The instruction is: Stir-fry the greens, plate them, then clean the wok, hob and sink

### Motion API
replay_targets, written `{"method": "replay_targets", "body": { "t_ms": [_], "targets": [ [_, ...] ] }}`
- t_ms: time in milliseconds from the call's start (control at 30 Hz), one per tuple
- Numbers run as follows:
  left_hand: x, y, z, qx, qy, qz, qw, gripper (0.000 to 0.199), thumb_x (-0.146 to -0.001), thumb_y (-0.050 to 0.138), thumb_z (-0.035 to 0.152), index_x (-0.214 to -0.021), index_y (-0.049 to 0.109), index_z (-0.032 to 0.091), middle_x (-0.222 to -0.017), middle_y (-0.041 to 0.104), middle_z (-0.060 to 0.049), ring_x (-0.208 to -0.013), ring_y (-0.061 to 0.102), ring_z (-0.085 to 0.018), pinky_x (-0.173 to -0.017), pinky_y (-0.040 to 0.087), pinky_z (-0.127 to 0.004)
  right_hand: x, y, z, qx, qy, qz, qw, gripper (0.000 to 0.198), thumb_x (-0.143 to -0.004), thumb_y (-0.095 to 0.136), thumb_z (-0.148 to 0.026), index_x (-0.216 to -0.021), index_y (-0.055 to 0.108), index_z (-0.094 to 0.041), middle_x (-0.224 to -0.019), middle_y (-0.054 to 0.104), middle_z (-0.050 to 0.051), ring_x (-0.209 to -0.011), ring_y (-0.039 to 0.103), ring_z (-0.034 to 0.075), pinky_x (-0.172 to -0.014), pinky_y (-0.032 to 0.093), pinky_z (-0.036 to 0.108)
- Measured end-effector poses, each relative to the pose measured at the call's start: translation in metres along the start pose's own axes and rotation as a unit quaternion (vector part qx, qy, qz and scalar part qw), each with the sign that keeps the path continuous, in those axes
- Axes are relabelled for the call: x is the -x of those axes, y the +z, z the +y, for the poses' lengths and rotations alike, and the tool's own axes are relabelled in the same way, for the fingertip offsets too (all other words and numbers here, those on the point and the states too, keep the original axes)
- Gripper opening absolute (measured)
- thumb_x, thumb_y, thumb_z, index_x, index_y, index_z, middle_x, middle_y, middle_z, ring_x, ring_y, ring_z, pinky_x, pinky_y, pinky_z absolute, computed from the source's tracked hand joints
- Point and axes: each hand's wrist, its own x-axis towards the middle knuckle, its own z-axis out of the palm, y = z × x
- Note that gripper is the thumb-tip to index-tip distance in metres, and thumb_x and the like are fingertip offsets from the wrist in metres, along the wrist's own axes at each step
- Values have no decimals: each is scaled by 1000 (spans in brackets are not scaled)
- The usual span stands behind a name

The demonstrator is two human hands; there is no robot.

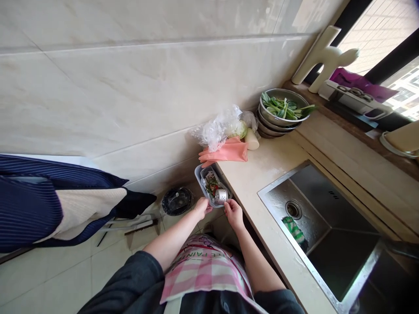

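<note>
A grey waste bin (198, 174) hangs at the counter's near-left edge, with vegetable scraps (212, 183) inside. My left hand (203, 207) is closed at the bin's lower rim, its fingertips partly hidden. Over the scraps, a small metal sink strainer (221, 196) with holes lies tilted on its side. My right hand (233, 212) pinches the strainer's near edge between thumb and fingers.
Pink rubber gloves (229, 151), a plastic bag (218, 131) and stacked metal bowls with leafy greens (284, 109) sit on the counter. A sink (314, 192) with a green cloth (294, 229) is at right. A black-lined bin (177, 200) stands on the floor.
</note>
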Motion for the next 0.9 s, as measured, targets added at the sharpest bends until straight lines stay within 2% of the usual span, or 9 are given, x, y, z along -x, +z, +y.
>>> {"method": "replay_targets", "body": {
  "t_ms": [100, 200, 267, 367, 433, 600, 733, 800, 900],
  "targets": [
    [1, -9, -4, -18, 8, -16, 1000, 12, -87, 55, 21, -95, 59, 13, -76, 62, -2, -62, 59, -10, -64, 51, -24, 23, -8, -23, 244, -196, -33, 949, 7, -82, 62, -30, -82, 65, -24, -69, 61, 1, -64, 51, 12, -60, 34, 24],
    [2, -19, -12, -46, 6, -15, 999, 23, -84, 54, 17, -107, 55, 17, -82, 64, -4, -66, 63, -12, -69, 51, -24, 41, -21, -41, 487, -355, -48, 796, 17, -90, 50, -23, -85, 65, -23, -68, 61, 3, -64, 52, 14, -64, 32, 27],
    [4, -23, -19, -76, -8, -12, 997, 30, -84, 55, 19, -113, 51, 17, -87, 64, -6, -67, 65, -13, -69, 52, -26, 49, -32, -46, 559, -406, -31, 723, 20, -92, 46, -21, -85, 65, -22, -66, 61, 3, -62, 51, 13, -62, 32, 27],
    [11, -24, -34, -138, -37, -36, 989, 29, -82, 58, 23, -109, 53, 13, -86, 65, -10, -66, 65, -15, -68, 52, -28, 62, -51, -47, 595, -441, 32, 671, 19, -93, 46, -19, -86, 63, -20, -64, 61, 1, -60, 52, 12, -61, 33, 26],
    [19, -20, -43, -182, -47, -68, 980, 25, -81, 59, 23, -104, 55, 13, -82, 66, -9, -64, 65, -15, -66, 51, -27, 75, -72, -45, 591, -434, 78, 676, 17, -92, 47, -19, -86, 63, -20, -64, 62, 0, -59, 54, 12, -62, 35, 25],
    [42, 10, -53, -273, -44, -137, 951, 29, -75, 66, 26, -99, 59, 13, -81, 67, -6, -67, 64, -14, -66, 50, -25, 133, -185, -25, 498, -322, 266, 760, 20, -91, 44, -24, -91, 65, -22, -79, 70, 2, -66, 61, 12, -65, 42, 22],
    [68, 52, -53, -326, -27, -214, 921, 44, -65, 75, 42, -97, 65, 13, -91, 70, -9, -80, 66, -18, -73, 50, -27, 193, -327, 6, 452, -82, 484, 745, 27, -88, 45, -38, -93, 65, -21, -75, 70, 3, -61, 61, 14, -58, 41, 24],
    [83, 78, -57, -341, -21, -257, 904, 52, -62, 76, 50, -97, 67, 14, -95, 70, -11, -88, 65, -21, -80, 50, -29, 211, -397, 23, 479, 100, 485, 725, 29, -87, 45, -39, -98, 65, -21, -80, 71, 4, -68, 63, 17, -57, 39, 24],
    [105, 118, -71, -350, -19, -288, 891, 54, -65, 73, 57, -99, 68, 15, -100, 70, -12, -96, 64, -23, -86, 49, -32, 214, -481, 51, 514, 279, 374, 720, 27, -89, 43, -33, -101, 64, -21, -94, 71, 9, -83, 65, 21, -62, 39, 26]
  ]
}}
